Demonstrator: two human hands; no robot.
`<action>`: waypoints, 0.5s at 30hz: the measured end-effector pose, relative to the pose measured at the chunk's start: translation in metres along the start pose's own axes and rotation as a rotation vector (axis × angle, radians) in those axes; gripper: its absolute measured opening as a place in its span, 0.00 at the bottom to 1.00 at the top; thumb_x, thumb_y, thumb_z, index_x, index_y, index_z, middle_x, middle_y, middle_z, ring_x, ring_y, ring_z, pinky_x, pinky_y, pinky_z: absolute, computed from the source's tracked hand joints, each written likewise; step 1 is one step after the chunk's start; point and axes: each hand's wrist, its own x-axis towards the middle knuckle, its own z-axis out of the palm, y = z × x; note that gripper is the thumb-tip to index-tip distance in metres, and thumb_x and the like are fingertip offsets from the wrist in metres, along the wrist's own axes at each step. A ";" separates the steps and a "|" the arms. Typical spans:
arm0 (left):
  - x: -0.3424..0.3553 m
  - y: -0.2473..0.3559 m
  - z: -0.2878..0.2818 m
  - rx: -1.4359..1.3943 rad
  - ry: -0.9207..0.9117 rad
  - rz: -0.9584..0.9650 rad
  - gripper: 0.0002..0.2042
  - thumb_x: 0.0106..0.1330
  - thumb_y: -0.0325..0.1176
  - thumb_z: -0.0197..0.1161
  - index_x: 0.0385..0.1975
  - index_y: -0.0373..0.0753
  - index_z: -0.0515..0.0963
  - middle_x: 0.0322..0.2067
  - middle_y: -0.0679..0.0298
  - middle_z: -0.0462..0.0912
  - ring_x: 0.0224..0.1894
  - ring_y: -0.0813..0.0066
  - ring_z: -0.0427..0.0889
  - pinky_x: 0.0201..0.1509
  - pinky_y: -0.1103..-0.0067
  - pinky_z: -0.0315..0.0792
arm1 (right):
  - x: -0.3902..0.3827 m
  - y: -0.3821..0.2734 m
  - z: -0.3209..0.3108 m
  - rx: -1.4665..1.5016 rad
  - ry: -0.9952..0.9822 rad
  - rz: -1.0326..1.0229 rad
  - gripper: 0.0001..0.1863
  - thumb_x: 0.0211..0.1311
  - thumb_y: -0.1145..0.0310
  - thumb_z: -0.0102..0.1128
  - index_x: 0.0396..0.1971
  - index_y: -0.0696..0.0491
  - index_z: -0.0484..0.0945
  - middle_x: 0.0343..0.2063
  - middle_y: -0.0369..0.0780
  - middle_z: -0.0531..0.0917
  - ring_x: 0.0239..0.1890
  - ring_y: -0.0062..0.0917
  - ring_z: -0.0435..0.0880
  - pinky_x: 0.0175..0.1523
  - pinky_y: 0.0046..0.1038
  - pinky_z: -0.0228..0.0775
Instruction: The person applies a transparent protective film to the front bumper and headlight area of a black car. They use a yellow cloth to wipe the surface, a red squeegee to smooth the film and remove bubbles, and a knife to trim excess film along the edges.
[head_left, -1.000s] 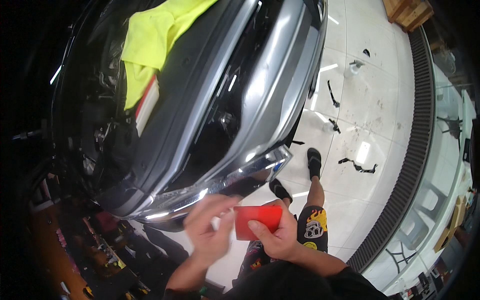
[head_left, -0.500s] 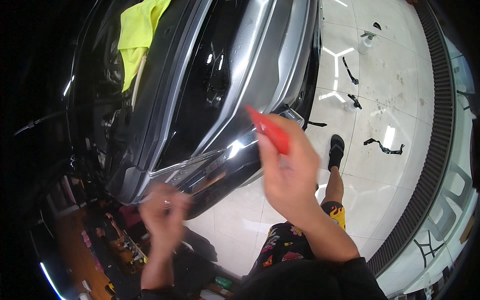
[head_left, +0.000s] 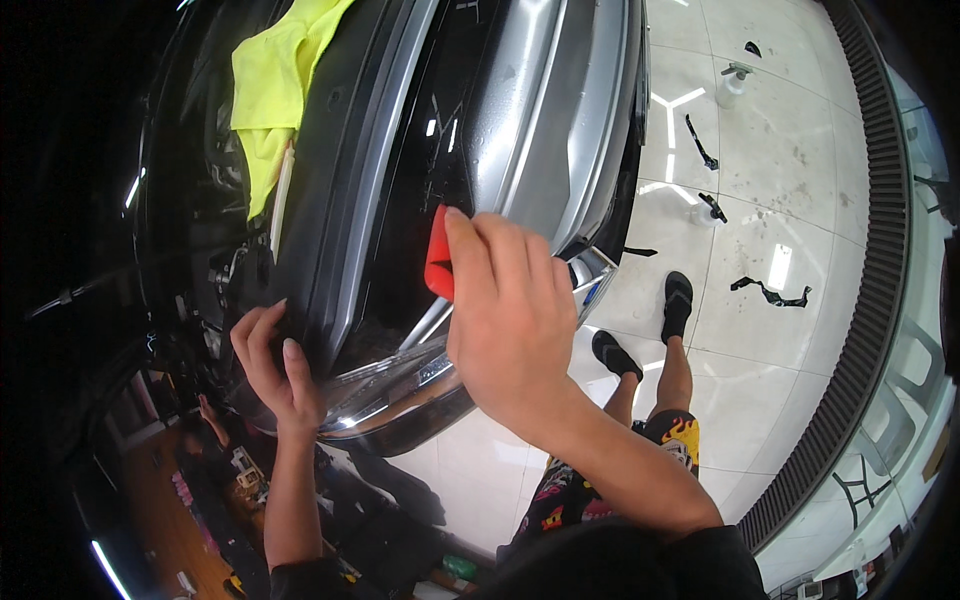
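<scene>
My right hand [head_left: 515, 310] grips a red squeegee [head_left: 437, 255], its thumb and fingers closed round it. The squeegee is over the glossy black panel [head_left: 405, 200] at the car's front; whether its edge touches cannot be told. Silver trim [head_left: 530, 100] with wet drops runs beside that panel. Fingers apart, my left hand [head_left: 278, 370] is at the near corner of the car, by the dark edge trim and the headlight [head_left: 390, 390]. It holds nothing I can see.
A yellow cloth [head_left: 270, 90] lies on the car with a pale stick [head_left: 282, 200] beside it. Two spray bottles [head_left: 733, 88] stand on the tiled floor [head_left: 780, 390], among curled black film scraps [head_left: 770, 292]. A dark floor grate [head_left: 888, 200] curves along the right.
My right hand has moved left with the squeegee, down to the black panel. My left hand has moved left and up, its fingers now spread by the car's edge.
</scene>
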 end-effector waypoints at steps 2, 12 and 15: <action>-0.002 -0.002 -0.001 0.004 -0.021 -0.003 0.21 0.78 0.42 0.52 0.58 0.31 0.77 0.54 0.51 0.75 0.53 0.64 0.73 0.60 0.71 0.65 | 0.006 -0.001 0.001 -0.005 0.000 0.037 0.22 0.59 0.71 0.65 0.55 0.58 0.80 0.48 0.40 0.80 0.49 0.33 0.81 0.48 0.35 0.70; 0.000 -0.009 -0.001 -0.026 -0.043 0.012 0.21 0.78 0.41 0.50 0.60 0.31 0.76 0.55 0.53 0.73 0.53 0.67 0.72 0.58 0.74 0.65 | 0.015 -0.008 -0.004 0.094 -0.081 0.239 0.27 0.57 0.75 0.66 0.59 0.61 0.77 0.52 0.43 0.78 0.53 0.37 0.79 0.51 0.39 0.69; 0.000 -0.007 -0.003 -0.005 -0.048 0.023 0.21 0.78 0.41 0.50 0.60 0.31 0.76 0.56 0.53 0.72 0.53 0.67 0.72 0.57 0.75 0.65 | -0.001 -0.021 -0.014 0.156 -0.198 0.281 0.27 0.59 0.75 0.64 0.61 0.62 0.75 0.53 0.45 0.76 0.54 0.40 0.78 0.53 0.40 0.67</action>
